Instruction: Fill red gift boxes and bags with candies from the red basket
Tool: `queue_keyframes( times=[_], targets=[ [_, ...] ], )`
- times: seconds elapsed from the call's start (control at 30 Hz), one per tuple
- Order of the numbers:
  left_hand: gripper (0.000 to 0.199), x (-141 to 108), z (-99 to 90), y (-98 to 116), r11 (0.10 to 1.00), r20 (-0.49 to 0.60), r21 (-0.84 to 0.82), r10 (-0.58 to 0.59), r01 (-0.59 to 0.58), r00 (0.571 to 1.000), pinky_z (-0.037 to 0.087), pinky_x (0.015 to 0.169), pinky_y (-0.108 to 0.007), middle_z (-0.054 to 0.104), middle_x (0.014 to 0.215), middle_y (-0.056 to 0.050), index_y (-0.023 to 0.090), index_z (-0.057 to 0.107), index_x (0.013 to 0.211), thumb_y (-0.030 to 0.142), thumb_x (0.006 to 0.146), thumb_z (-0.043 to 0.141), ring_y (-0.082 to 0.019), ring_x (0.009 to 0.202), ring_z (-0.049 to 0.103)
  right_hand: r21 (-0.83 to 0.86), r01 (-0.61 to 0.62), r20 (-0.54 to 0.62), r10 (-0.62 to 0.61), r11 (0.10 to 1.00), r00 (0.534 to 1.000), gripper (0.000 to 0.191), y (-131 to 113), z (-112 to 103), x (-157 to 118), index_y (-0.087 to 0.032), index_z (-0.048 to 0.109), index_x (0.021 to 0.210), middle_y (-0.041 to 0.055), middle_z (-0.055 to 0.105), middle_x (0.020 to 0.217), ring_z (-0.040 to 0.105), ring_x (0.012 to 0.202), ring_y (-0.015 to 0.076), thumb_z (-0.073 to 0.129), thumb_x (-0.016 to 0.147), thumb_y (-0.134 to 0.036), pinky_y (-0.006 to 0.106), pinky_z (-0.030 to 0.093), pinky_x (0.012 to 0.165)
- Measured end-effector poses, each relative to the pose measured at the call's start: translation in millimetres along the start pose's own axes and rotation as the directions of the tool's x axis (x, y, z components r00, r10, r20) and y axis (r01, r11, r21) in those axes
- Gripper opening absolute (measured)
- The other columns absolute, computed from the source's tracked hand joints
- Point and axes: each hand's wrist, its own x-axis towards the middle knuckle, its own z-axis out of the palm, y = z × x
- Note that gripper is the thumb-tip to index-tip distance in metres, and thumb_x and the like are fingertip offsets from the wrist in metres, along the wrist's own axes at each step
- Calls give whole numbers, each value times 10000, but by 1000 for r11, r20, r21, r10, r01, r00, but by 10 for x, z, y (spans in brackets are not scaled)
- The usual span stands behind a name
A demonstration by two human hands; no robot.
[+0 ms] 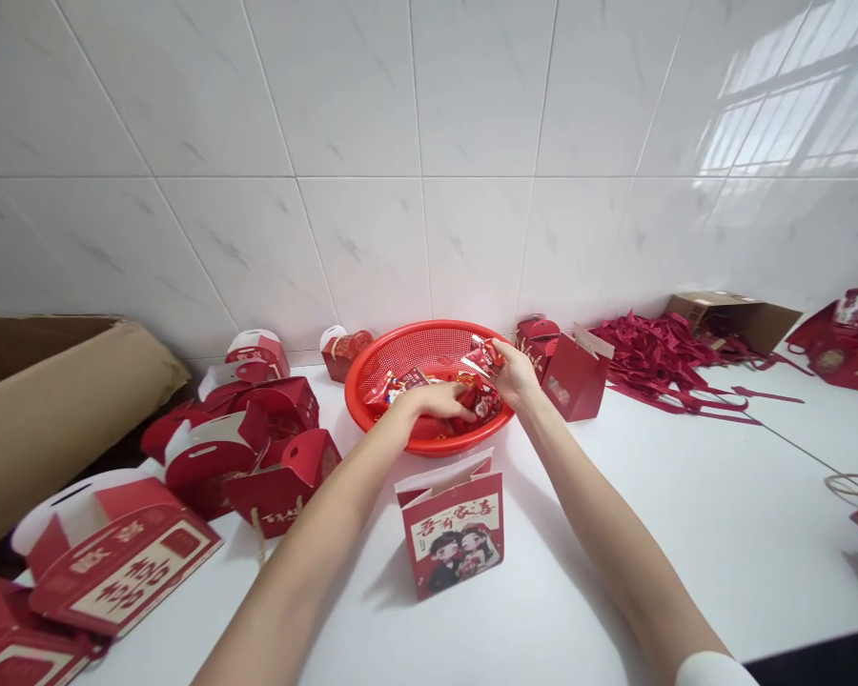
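A red plastic colander basket [363,360] holds several wrapped candies [382,391]. My left hand [439,400] reaches into it, its fingers curled about a red-wrapped candy [466,398] among the others; the fingertips are partly hidden. At the basket's right rim, my right hand [516,372] pinches a red-and-clear candy packet [483,356] between thumb and fingers. In front of the basket, between my forearms, a red paper gift box [458,543] with a cartoon couple stands upright with its top flaps up.
Several red handled boxes [125,562] crowd the left side beside a brown cardboard carton [78,419]. Right of the basket stands another red box [578,376]. Dark red ribbons [650,353] lie heaped near a small cardboard box [740,319]. A tiled wall [357,229] backs the white table [686,495].
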Motion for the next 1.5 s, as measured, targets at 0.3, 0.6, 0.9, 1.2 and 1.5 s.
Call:
queue_keyframes(
  times=[0.3, 0.6, 0.9, 1.2, 1.5],
  targets=[
    [429, -295, -129, -179, 912, -176, -410, -64, -15, 982, 599, 635, -333, 758, 981, -76, 171, 634, 1056, 337, 705, 816, -257, 768, 733, 129, -59, -4, 61, 990, 998, 112, 8, 65, -34, -177, 634, 687, -16, 697, 636, 630, 574, 128, 730, 736, -207, 259, 547, 641],
    [465, -352, -69, -161, 930, -300, -289, 137, -227, 944, 547, 928, -430, 745, 1112, -107, 141, 650, 1120, 392, 744, 757, -300, 1010, 706, -106, 10, 19, -8, 994, 1000, 279, -5, 82, -149, -195, 621, 635, -56, 620, 570, 560, 520, 119, 832, 605, -376, 256, 469, 545],
    [503, -400, -68, -149, 971, -381, -17, 215, -239, 899, 502, 993, -394, 722, 1206, -87, 164, 657, 1185, 429, 765, 738, -299, 1115, 659, -242, 113, 139, -80, 964, 987, 366, -10, 94, -211, -184, 678, 668, -23, 663, 637, 592, 600, 130, 849, 518, -471, 264, 482, 607],
    [594, -780, -306, 17, 986, -320, -34, 142, -162, 937, 477, 1022, -411, 700, 1226, -133, 171, 601, 1299, 560, 852, 631, -295, 1161, 640, -135, 114, 29, -111, 984, 993, 331, -247, 156, -281, -198, 659, 666, -29, 660, 613, 599, 568, 135, 868, 526, -414, 256, 490, 547],
    [285, -1777, -350, 583, 876, 215, 148, 425, -460, 879, 427, 1068, -356, 621, 1394, -58, 279, 780, 1071, 463, 875, 685, -280, 1251, 581, -123, 207, 273, -168, 970, 947, 382, -720, 327, -729, -199, 715, 848, -20, 674, 725, 627, 618, 120, 866, 634, -477, 241, 519, 565]
  ],
)
